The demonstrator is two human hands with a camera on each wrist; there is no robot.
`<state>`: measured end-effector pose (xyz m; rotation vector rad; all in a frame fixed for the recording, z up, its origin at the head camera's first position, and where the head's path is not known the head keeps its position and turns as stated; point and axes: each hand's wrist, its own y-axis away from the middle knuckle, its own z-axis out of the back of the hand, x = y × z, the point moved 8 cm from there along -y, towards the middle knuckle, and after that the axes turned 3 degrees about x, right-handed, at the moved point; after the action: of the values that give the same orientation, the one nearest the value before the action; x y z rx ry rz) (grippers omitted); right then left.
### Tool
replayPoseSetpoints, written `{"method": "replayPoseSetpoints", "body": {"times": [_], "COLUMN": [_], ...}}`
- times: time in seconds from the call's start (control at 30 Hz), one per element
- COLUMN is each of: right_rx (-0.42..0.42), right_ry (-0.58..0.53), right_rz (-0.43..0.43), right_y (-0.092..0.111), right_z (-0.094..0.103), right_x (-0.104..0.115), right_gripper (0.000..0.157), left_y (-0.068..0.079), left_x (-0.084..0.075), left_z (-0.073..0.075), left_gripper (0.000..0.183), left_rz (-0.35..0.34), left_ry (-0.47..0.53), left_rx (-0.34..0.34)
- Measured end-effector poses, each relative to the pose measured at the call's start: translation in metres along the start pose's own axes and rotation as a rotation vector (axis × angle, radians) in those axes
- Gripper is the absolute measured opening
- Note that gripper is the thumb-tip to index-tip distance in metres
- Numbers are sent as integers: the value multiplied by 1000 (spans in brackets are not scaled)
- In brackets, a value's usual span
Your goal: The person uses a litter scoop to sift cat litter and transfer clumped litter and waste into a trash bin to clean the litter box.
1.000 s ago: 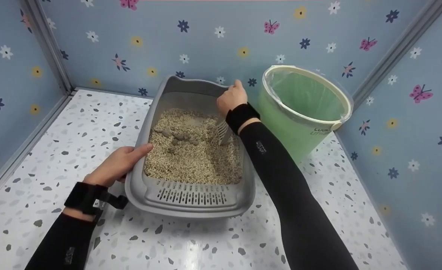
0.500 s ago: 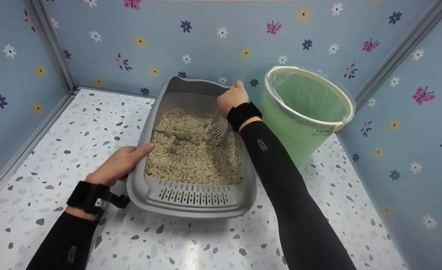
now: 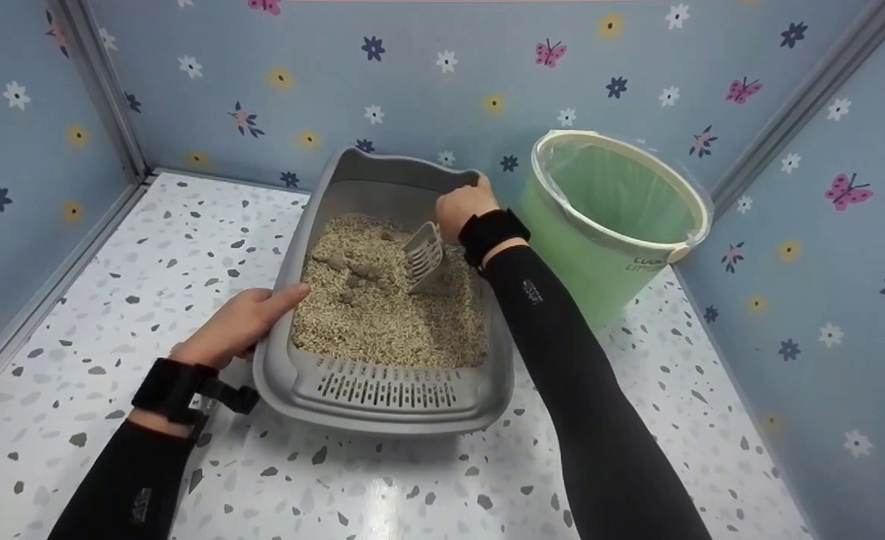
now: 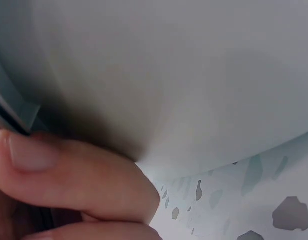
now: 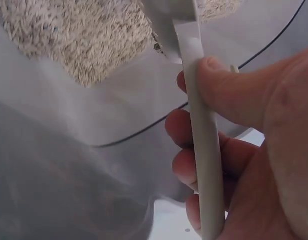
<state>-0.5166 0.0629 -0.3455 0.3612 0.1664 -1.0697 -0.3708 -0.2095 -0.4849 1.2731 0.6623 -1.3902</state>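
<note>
A grey litter box (image 3: 382, 421) with a slotted front ledge stands on the speckled surface, holding tan pellet litter (image 3: 379, 330). Darker clumps (image 3: 364, 271) lie on the litter left of centre. My left hand (image 3: 238, 326) grips the box's left rim, thumb over the top; the left wrist view shows curled fingers (image 4: 83, 175) against the outer wall. My right hand (image 3: 466, 210), over the far right of the box, holds a pale slotted litter scoop (image 3: 425, 256). Its handle (image 5: 206, 150) lies between thumb and curled fingers in the right wrist view. The scoop's lower edge meets the litter.
A green bin (image 3: 577, 247) with a cream rim and clear liner stands right of the box, near the back wall. Flower-patterned panels (image 3: 412, 82) enclose the back and both sides. White speckled surface (image 3: 322, 487) extends in front.
My right hand has shifted slightly nearer, and the scoop has moved left through the litter toward the clumps, its slotted face turning more into view. My left hand keeps its grip on the rim.
</note>
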Motion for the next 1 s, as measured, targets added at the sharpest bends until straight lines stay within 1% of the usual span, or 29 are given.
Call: {"method": "replayPoseSetpoints", "body": {"times": [0.07,0.13,0.3,0.4,0.5,0.67,0.77,0.83,1.0], "right_rx": [33,83,209,252,273,274,255,246,193], "right_ry": [-40,-77,-157,-181,-189,-223,-244,-269,-333], "right_rz": [24,41,60,93,130,185,210,207,177], "right_y": [1,1,3,4,2,0,-2,-4,-9], "right_z": [-4,-11,-29,-39,-45,-50,-54,-56,-55], "right_x": [4,8,19,27,35,48,55,58,58], "right_gripper": [37,37,40,41,40,29,30,30,31], "left_y": [0,0,1,2,2,1,0,1,0], "left_x": [0,0,-1,-2,-2,0,0,-1,-1], "left_z": [0,0,1,1,0,1,1,1,-1], "left_gripper": [86,86,85,85,85,84,84,83,83], "left_rz": [3,4,-1,-9,-9,-3,-3,-4,-4], "left_ry": [-9,-16,-32,-32,-22,-12,-9,-8,-8], "left_rx": [0,2,-2,-3,-7,-9,-4,-2,5]}}
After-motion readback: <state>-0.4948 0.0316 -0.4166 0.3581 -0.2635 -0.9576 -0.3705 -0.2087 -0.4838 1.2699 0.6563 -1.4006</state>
